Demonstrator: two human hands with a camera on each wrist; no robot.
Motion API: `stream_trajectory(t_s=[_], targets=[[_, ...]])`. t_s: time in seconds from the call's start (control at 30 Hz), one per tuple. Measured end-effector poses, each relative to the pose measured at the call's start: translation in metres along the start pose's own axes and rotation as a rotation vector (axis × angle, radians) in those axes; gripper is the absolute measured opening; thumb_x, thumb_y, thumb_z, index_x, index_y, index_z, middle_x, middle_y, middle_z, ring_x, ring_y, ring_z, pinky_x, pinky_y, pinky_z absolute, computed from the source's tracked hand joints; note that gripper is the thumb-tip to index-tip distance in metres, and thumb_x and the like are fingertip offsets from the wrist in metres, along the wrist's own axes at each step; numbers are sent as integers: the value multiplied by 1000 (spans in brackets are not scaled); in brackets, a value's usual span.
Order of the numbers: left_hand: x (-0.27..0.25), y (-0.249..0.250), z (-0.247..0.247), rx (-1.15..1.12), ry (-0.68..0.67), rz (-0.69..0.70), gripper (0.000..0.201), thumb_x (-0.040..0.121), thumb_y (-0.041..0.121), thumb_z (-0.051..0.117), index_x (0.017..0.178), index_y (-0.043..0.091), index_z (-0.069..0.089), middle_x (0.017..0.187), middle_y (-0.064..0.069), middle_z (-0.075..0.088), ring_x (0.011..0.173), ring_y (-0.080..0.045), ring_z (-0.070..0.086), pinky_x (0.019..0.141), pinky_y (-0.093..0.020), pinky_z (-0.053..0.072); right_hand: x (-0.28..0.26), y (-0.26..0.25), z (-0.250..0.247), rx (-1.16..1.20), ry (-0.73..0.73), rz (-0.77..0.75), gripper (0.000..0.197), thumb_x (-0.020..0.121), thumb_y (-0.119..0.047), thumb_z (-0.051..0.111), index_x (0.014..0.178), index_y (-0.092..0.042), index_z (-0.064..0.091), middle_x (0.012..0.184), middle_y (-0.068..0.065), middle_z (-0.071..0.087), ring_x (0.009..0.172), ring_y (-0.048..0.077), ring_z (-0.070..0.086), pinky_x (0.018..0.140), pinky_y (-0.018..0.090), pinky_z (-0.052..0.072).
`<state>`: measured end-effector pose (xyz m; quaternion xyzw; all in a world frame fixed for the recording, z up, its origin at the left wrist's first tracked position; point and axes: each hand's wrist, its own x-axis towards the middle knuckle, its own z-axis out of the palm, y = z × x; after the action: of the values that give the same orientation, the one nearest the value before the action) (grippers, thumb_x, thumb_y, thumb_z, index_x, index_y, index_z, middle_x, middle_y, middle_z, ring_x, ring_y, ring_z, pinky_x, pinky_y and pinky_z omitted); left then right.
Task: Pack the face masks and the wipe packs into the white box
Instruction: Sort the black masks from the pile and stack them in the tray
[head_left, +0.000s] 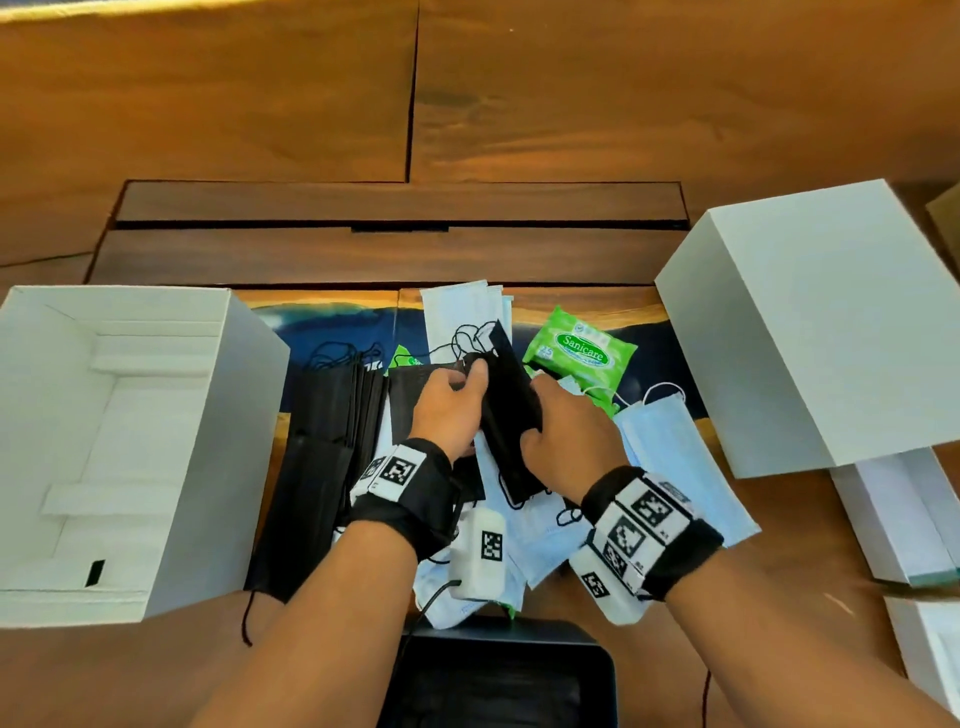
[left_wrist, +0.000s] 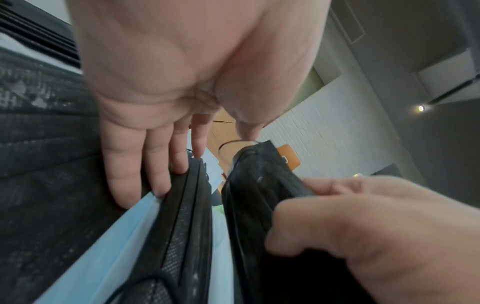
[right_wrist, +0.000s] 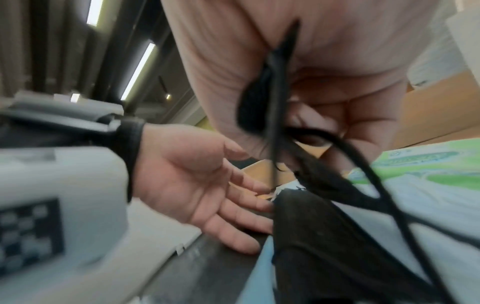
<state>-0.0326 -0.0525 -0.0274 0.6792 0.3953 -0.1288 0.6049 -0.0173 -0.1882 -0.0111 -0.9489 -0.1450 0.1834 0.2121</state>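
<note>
My right hand (head_left: 540, 410) grips a small bundle of black face masks (head_left: 511, 415) and holds it on edge above the pile. In the left wrist view the fingers of that right hand (left_wrist: 363, 222) curl round the bundle (left_wrist: 259, 195). My left hand (head_left: 470, 376) lies beside it with straight fingers (left_wrist: 155, 181) against other black masks, its thumb touching the bundle's top. The open white box (head_left: 223, 441) stands at the left. A stack of black masks (head_left: 332, 441), light blue masks (head_left: 680, 467) and a green wipe pack (head_left: 579, 353) lie on the table. A second green pack (head_left: 402, 358) is mostly hidden.
The white lid (head_left: 810, 322) stands at the right, with smaller white boxes (head_left: 904, 519) near the right edge. A black tray (head_left: 498, 675) sits at the near edge between my arms. A dark raised wooden panel (head_left: 400, 254) runs behind the pile.
</note>
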Motion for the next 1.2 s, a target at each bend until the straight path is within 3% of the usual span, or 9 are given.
stream_trajectory(t_s=[0.1, 0.23, 0.43, 0.57, 0.63, 0.77, 0.9, 1.07, 1.2], targets=[[-6, 4, -9, -115, -15, 27, 54, 89, 72, 36, 92, 23, 59, 101, -2, 63, 99, -24, 63, 93, -51, 53, -4, -1, -15, 538, -83, 34, 13, 79, -5, 57, 91, -9, 61, 80, 4, 66, 73, 20, 61, 70, 36, 49], [-19, 12, -21, -576, -369, -17, 78, 87, 77, 36, 129, 17, 62, 127, -9, 67, 118, -25, 63, 104, -49, 46, -14, 0, -43, 1280, -401, 162, 23, 92, -9, 58, 113, -6, 65, 106, 13, 73, 91, 23, 70, 87, 39, 56], [-31, 13, -27, -732, -393, -48, 55, 102, 48, 33, 126, 7, 61, 133, -18, 61, 118, -31, 62, 100, -47, 47, -14, 16, -25, 753, -235, 110, 39, 99, -34, 50, 87, 0, 66, 86, 10, 73, 79, 26, 67, 76, 39, 52], [-32, -1, -22, -645, -352, -62, 53, 103, 45, 36, 128, 6, 61, 125, -16, 67, 116, -30, 64, 98, -46, 50, -16, 10, -12, 684, -86, 165, 52, 101, -38, 43, 56, -18, 25, 53, -4, 27, 51, 12, 28, 57, 29, 22], [-34, -8, -19, -628, -344, -59, 49, 105, 39, 36, 130, 5, 60, 122, -16, 68, 115, -28, 65, 98, -44, 51, -14, 5, -6, 686, -28, 203, 52, 102, -38, 39, 54, -21, 27, 47, -11, 28, 49, 11, 31, 54, 29, 24], [-39, -17, -16, -640, -360, -60, 46, 106, 36, 34, 126, 5, 62, 119, -14, 70, 111, -25, 67, 92, -42, 54, -3, 1, 6, 896, -13, 362, 53, 100, -46, 36, 87, -7, 68, 95, 10, 73, 94, 25, 67, 89, 40, 53], [-39, -19, -19, -585, -337, -63, 42, 100, 40, 49, 121, 7, 66, 116, -14, 71, 109, -26, 68, 95, -42, 53, -4, -10, 11, 836, -41, 276, 34, 102, -29, 43, 101, -6, 68, 103, 10, 71, 100, 27, 67, 92, 44, 53], [-25, -29, -38, -468, -80, -6, 14, 91, 7, 66, 104, 7, 72, 107, -17, 73, 97, -31, 71, 88, -47, 57, 8, 2, 11, 656, -78, 239, 34, 99, -38, 45, 83, -11, 60, 79, 2, 60, 74, 20, 58, 69, 35, 53], [-15, -36, -62, -444, 40, -37, 12, 92, 9, 64, 101, 11, 71, 103, -12, 74, 95, -30, 70, 87, -47, 57, 26, 27, 12, 180, -102, 276, 42, 86, -38, 67, 114, -9, 54, 118, 10, 60, 107, 26, 58, 89, 33, 47]])
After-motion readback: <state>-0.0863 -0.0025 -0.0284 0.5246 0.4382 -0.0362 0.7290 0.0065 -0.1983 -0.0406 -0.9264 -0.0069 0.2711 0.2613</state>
